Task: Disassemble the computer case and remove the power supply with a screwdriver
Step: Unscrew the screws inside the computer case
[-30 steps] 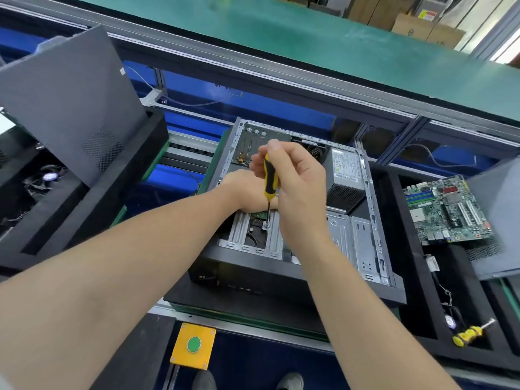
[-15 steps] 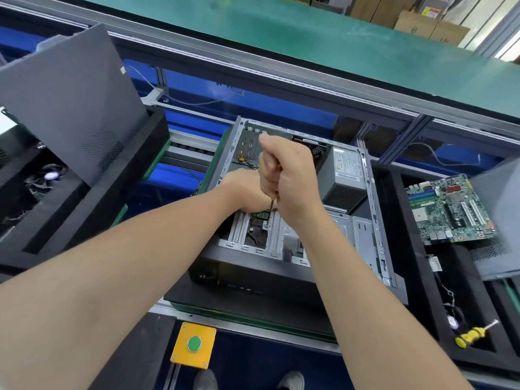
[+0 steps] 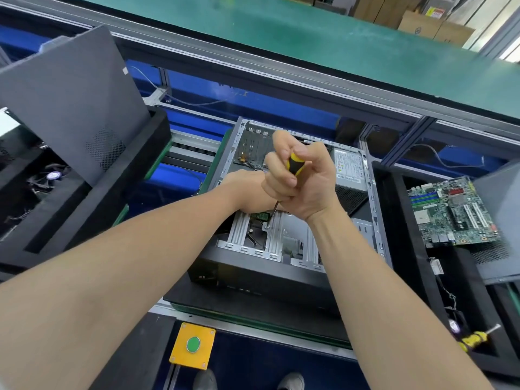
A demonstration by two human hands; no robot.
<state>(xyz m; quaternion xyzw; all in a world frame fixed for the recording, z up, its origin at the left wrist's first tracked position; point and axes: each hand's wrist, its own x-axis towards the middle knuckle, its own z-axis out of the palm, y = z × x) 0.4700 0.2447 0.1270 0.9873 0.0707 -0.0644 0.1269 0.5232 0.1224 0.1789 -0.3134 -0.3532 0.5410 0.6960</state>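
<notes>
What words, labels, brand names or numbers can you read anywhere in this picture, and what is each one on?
No text is readable.
Label on the power supply: print too small.
Round logo on the cardboard box: blurred.
Red and yellow sticker near it: blurred.
Markings on the motherboard: too small.
Handle of the screwdriver in the right hand: no lettering shows.

This is an electronics factory line: a green conveyor belt runs on aluminium framing, black foam trays hold a motherboard, and cardboard boxes stand behind.
</notes>
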